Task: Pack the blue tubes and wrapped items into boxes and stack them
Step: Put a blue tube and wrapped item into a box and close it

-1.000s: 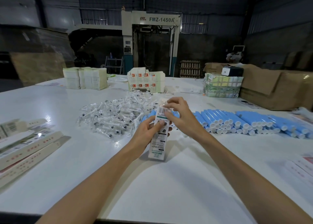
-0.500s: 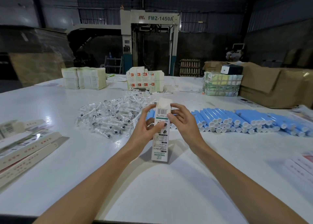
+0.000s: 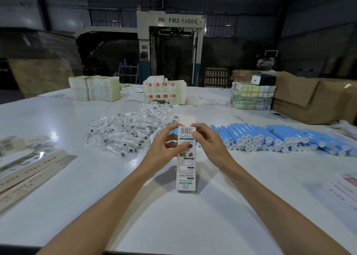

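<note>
Head view. Upright near the middle of the white table (image 3: 173,225): a tall narrow printed box (image 3: 186,169), bottom end on the tabletop, barcode at the top of the near face, top flap raised behind it. Gripped at its upper half by both hands. Left hand (image 3: 164,152) on the box's left side, fingers (image 3: 166,131) curled toward the far face, thumb pressed on the near face. Right hand (image 3: 211,148) on the right side, fingers (image 3: 201,129) curled, pinching the upper right edge just below the flap.

Just beyond the hands, to the left, a loose heap of clear wrapped items (image 3: 127,131); to the right, blue tubes (image 3: 270,137) lying in rows, white caps toward the near edge. At the left edge, flat unfolded cartons (image 3: 32,169). Farther back, stacks of flat white cartons (image 3: 94,88), a block of packed boxes (image 3: 165,91), a taped bundle (image 3: 253,96), brown cardboard (image 3: 309,100). Behind the table, a machine marked FMZ-1450A (image 3: 181,21).
</note>
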The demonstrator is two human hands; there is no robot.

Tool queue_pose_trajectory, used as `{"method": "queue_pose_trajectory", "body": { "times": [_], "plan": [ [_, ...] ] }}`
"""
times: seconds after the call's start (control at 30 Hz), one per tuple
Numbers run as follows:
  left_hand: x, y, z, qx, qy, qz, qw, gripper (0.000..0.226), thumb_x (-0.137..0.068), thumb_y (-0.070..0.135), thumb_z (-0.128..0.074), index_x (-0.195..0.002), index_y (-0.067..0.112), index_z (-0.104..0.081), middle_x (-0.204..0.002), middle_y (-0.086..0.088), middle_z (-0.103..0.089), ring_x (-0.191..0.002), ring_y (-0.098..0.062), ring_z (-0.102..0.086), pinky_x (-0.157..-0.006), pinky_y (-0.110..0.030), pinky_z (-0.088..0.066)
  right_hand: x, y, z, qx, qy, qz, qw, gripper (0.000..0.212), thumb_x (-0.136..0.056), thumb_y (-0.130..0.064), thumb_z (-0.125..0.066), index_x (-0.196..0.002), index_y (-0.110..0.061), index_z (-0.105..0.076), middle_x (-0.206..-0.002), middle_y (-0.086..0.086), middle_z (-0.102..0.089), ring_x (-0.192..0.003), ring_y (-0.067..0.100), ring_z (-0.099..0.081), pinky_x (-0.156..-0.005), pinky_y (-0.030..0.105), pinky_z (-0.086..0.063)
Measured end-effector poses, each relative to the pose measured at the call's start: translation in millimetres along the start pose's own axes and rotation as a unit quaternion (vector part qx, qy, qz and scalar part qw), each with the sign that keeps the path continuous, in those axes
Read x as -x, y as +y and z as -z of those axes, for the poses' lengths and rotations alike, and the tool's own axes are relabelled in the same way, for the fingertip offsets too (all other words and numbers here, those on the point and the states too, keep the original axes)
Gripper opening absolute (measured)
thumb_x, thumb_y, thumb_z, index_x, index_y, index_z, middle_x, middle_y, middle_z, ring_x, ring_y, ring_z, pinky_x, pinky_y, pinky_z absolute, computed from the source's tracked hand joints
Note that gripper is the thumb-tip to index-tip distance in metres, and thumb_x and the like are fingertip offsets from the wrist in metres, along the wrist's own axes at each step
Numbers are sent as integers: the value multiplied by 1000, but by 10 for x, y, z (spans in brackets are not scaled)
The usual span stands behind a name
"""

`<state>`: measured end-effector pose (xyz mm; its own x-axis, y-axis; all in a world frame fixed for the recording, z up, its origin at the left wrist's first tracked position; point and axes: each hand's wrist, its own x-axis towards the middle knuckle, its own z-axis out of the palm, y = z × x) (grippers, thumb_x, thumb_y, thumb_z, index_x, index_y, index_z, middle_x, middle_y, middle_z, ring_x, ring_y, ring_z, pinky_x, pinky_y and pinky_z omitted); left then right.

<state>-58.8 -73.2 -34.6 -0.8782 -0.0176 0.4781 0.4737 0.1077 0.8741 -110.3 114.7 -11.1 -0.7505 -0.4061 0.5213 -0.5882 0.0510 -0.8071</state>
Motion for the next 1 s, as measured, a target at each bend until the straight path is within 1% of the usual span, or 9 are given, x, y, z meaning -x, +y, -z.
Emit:
{"method": "queue_pose_trajectory", "body": {
  "times": [0.13,0.23,0.27,0.33,0.47,0.63,0.8,0.9,1.0],
  "plan": [
    [-3,4,-16,-3,-7,3,1000,50,-94,22,-85,-134,44,-65,-114,-3,-79,-102,-26,-80,-81,-37,-66,35,12,3,4,-1,-1,1000,16,-111,-18,-50,-115,-12,-65,-104,0,-72,-93,10,-68,-78,22,-53],
    [-5,7,-18,-9,-11,3,1000,48,-95,21,-85,-132,43,-65,-114,-2,-80,-102,-25,-79,-81,-34,-65,17,-8,46,-19,22,14,999,19,-112,-22,-49,-110,-12,-65,-94,3,-74,-86,24,-68,-73,33,-56],
    [-2,7,-19,-11,-14,6,1000,49,-95,22,-85,-133,43,-64,-115,0,-80,-103,-24,-79,-82,-35,-65,6,-10,65,-31,36,12,999,17,-112,-23,-49,-111,-14,-64,-93,5,-75,-85,28,-68,-73,36,-57],
    [4,8,-24,-15,-25,14,999,50,-95,24,-84,-134,47,-62,-118,3,-80,-107,-21,-78,-87,-36,-65,-13,9,109,-65,54,-11,996,12,-111,-25,-52,-117,-17,-58,-90,11,-78,-80,26,-69,-69,33,-57],
    [11,29,-45,-11,-53,30,998,52,-94,31,-84,-136,52,-61,-123,3,-79,-111,-20,-77,-93,-39,-65,-69,39,210,-84,21,-64,994,23,-106,-34,-62,-127,-26,-59,-95,11,-80,-83,20,-72,-73,29,-58],
    [21,34,-53,12,-64,38,997,51,-95,26,-84,-133,51,-63,-122,-2,-80,-109,-25,-78,-93,-42,-65,-90,33,267,-69,-10,-58,996,11,-107,-24,-61,-116,-20,-65,-94,12,-81,-79,19,-72,-70,28,-57],
    [40,24,-71,22,-62,48,997,53,-91,31,-85,-137,46,-62,-122,-3,-80,-108,-27,-79,-85,-34,-64,-76,-10,293,0,-2,-1,1000,9,-107,-11,-59,-111,-13,-66,-85,10,-79,-72,23,-72,-64,32,-59],
    [48,19,-82,18,-61,47,997,54,-89,36,-85,-136,49,-61,-121,-2,-80,-107,-26,-79,-83,-32,-63,-62,-33,281,23,6,18,1000,11,-106,-5,-57,-109,-9,-67,-86,6,-79,-76,20,-76,-66,31,-61],
    [50,8,-74,12,-55,45,997,55,-89,38,-85,-136,51,-61,-120,-3,-80,-107,-26,-79,-84,-35,-64,-48,-60,259,6,-10,21,1000,12,-107,-11,-57,-109,-12,-69,-92,5,-80,-86,22,-77,-72,31,-62]
  ]
}}
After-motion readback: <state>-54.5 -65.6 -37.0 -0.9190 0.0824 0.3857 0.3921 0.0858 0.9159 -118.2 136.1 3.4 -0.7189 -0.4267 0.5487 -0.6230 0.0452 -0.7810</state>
